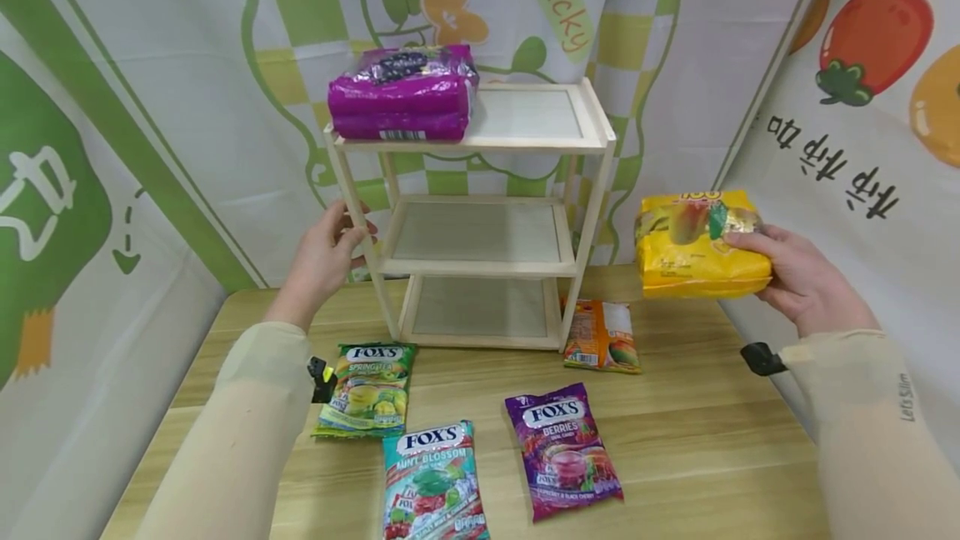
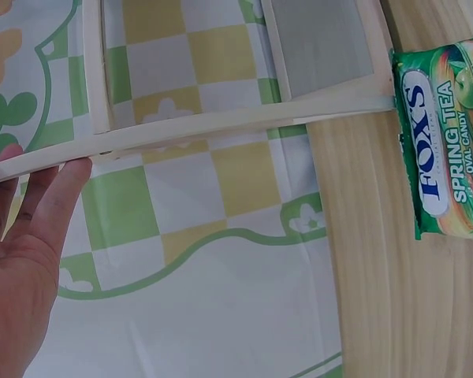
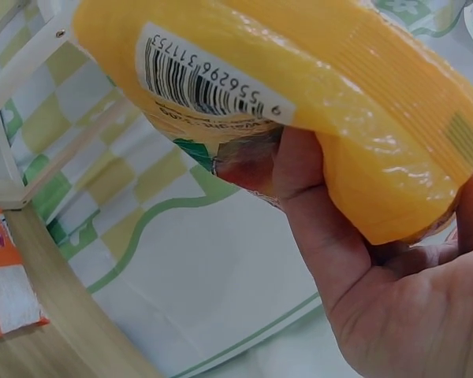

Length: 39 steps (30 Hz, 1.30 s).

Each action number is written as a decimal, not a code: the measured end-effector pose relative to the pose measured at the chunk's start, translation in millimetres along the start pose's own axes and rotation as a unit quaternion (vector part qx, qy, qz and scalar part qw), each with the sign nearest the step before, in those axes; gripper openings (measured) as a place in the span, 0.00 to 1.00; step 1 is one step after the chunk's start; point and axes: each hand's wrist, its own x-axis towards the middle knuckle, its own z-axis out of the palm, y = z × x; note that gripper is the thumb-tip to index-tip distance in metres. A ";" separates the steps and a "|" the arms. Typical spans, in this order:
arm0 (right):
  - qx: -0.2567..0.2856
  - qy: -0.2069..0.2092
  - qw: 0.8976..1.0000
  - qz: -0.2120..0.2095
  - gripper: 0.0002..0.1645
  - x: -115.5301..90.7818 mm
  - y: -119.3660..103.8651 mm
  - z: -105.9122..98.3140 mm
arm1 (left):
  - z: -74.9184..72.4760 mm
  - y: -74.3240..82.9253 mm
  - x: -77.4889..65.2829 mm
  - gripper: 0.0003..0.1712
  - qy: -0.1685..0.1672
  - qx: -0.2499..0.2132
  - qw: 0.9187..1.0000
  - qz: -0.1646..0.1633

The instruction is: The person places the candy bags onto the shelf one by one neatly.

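My right hand (image 1: 806, 277) grips a yellow candy bag (image 1: 693, 252) with a mango picture, held in the air right of a pale wooden three-tier shelf (image 1: 480, 267). In the right wrist view, the bag's barcode side (image 3: 213, 83) faces the camera, and one finger presses along it. At the left, my left hand (image 1: 327, 252) holds the shelf's left front post (image 2: 197, 128), its fingers around the wood. A purple bag (image 1: 401, 98) with a dark grape picture lies on the top tier's left half. The middle and bottom tiers bear nothing.
On the wooden table (image 1: 675, 440) lie a green Spring Tea bag (image 1: 365, 390), a teal Fox's bag (image 1: 435, 482) and a purple Berries bag (image 1: 564, 450). An orange bag (image 1: 602, 336) lies by the shelf's right front foot. Printed cloth walls (image 1: 172, 107) surround the table.
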 end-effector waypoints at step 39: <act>0.018 0.013 0.999 -0.039 0.32 -6.7 -22.7 20.1 | -0.1 -0.1 0.7 0.21 0.001 -0.012 1.000 0.000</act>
